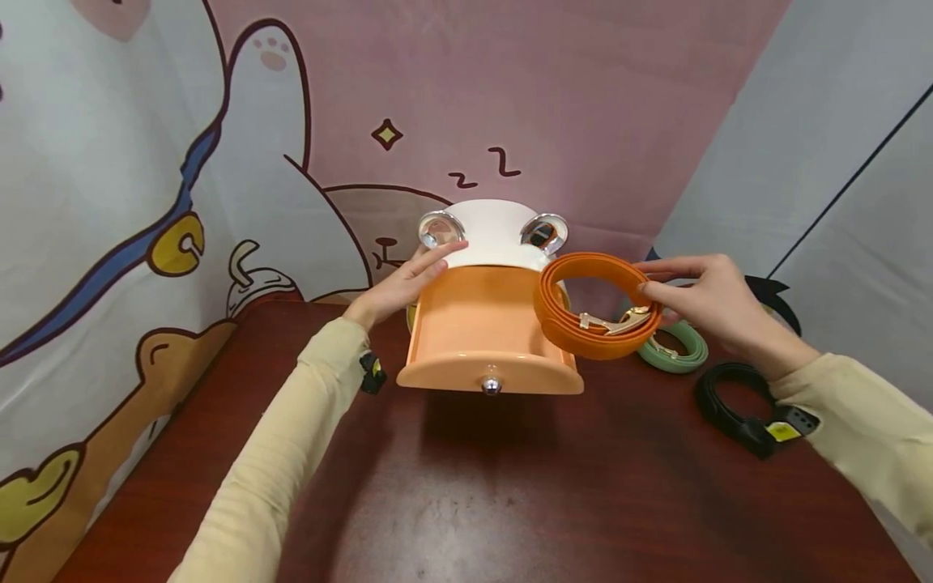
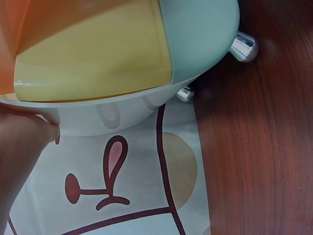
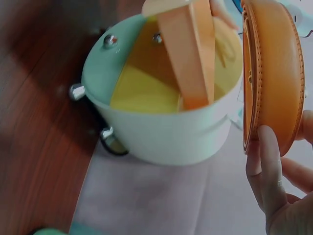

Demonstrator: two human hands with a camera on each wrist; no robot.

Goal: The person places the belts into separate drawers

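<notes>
A small rounded drawer cabinet (image 1: 490, 231) with a white body and round chrome-rimmed ears stands on the table. Its top orange drawer (image 1: 474, 312) is pulled out, with a chrome knob on the front. Nothing lies on the visible part of that drawer's floor. My left hand (image 1: 408, 279) rests against the cabinet's upper left side, fingers extended along it. In my right hand (image 1: 703, 295), a coiled orange belt (image 1: 598, 348) with a gold buckle is pinched between thumb and fingers, overlapping the drawer's right edge in the head view. Yellow (image 3: 142, 73) and green (image 3: 105, 63) drawers sit closed below.
To the right on the dark wood table (image 1: 466, 502) lie a coiled green belt (image 1: 678, 356) and a coiled black belt (image 1: 717, 405). A cloth with cartoon animals (image 1: 350, 97) hangs behind and to the left. Chrome feet (image 2: 243, 47) hold the cabinet up.
</notes>
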